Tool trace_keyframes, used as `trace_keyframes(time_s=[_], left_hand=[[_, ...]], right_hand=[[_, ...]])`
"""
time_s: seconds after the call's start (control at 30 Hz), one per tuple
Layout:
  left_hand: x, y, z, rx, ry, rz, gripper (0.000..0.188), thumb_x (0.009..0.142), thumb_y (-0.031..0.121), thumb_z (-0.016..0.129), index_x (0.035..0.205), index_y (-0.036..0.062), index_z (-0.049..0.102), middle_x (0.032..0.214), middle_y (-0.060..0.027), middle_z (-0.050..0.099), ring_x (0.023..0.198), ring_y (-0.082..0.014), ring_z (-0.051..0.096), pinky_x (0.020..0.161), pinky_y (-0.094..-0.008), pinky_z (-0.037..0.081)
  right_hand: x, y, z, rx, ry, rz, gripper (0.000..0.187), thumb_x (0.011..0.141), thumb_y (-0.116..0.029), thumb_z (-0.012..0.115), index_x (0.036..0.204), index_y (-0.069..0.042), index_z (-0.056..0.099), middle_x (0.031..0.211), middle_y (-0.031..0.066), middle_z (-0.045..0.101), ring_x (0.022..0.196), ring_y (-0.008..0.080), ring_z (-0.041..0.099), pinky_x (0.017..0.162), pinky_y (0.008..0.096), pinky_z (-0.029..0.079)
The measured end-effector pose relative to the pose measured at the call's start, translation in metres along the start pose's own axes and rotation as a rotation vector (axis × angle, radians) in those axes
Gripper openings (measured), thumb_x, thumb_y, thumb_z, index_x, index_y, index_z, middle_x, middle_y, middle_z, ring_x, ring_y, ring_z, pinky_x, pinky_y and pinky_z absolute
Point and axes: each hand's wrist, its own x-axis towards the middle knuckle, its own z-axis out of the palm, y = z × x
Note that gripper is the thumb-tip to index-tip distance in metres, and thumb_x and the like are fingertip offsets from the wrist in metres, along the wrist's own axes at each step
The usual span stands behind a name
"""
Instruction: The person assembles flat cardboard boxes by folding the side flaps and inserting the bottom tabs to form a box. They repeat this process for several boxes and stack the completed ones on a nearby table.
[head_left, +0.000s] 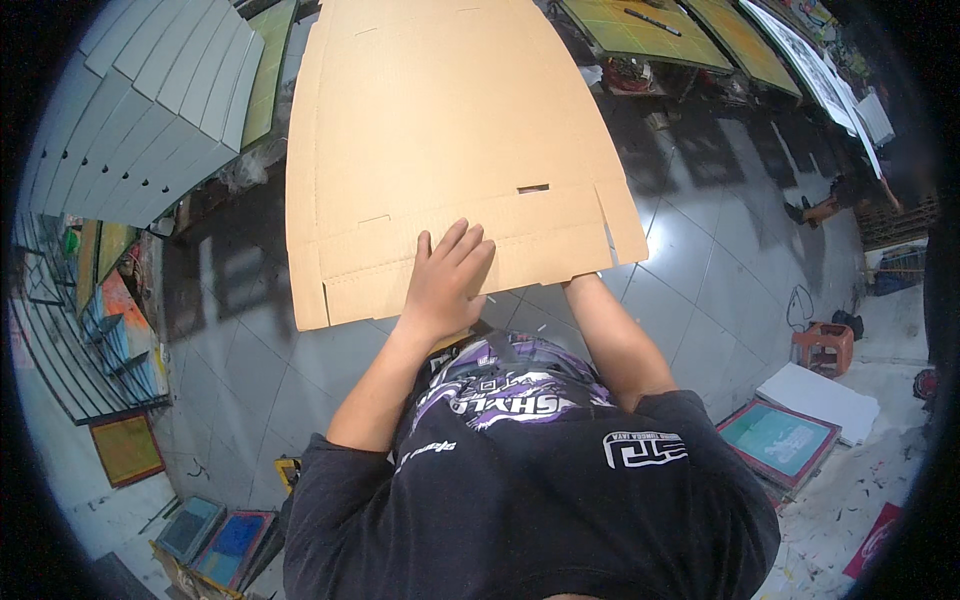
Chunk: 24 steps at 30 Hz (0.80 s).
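Note:
A large flat brown cardboard sheet (450, 110) stretches away in front of me, with crease lines, small slots and cut flaps along its near edge. My left hand (452, 275) lies on top of it near that edge, fingers extended and pressed flat against the surface. My right forearm (620, 335) reaches to the sheet's near edge, right of the middle. The right hand itself is hidden underneath the cardboard, so its fingers do not show.
Pale grey boxes (170, 90) are stacked at far left. Tables with green-yellow tops (650, 35) stand at far right, one bearing a black marker (652, 22). An orange stool (824, 347) and framed screens (780, 438) sit at right. A person's foot (800, 212) shows at far right.

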Motion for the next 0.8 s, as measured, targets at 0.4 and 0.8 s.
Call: trace_keyframes(time_s=[0.4, 0.8], left_hand=[[0.006, 0.002, -0.007, 0.005, 0.007, -0.018, 0.063, 0.058, 0.011, 0.072, 0.117, 0.0105, 0.051, 0.128, -0.0109, 0.047, 0.126, -0.0293, 0.038, 0.097, -0.0576, 0.028], [0.010, 0.002, 0.003, 0.104, 0.112, -0.137, 0.065, 0.056, 0.021, 0.076, 0.116, 0.0123, 0.051, 0.128, -0.0094, 0.048, 0.124, -0.0279, 0.040, 0.095, -0.0534, 0.030]], right_hand=[[0.011, -0.006, -0.007, -0.266, 0.038, -0.096, 0.048, 0.082, -0.029, 0.062, 0.124, -0.008, 0.048, 0.124, 0.0068, 0.053, 0.117, 0.0249, 0.049, 0.096, 0.0394, 0.040], [0.002, 0.031, -0.066, -1.752, -0.080, -0.593, 0.050, 0.081, -0.025, 0.064, 0.124, -0.006, 0.047, 0.125, 0.0072, 0.052, 0.117, 0.0255, 0.048, 0.097, 0.0390, 0.040]])
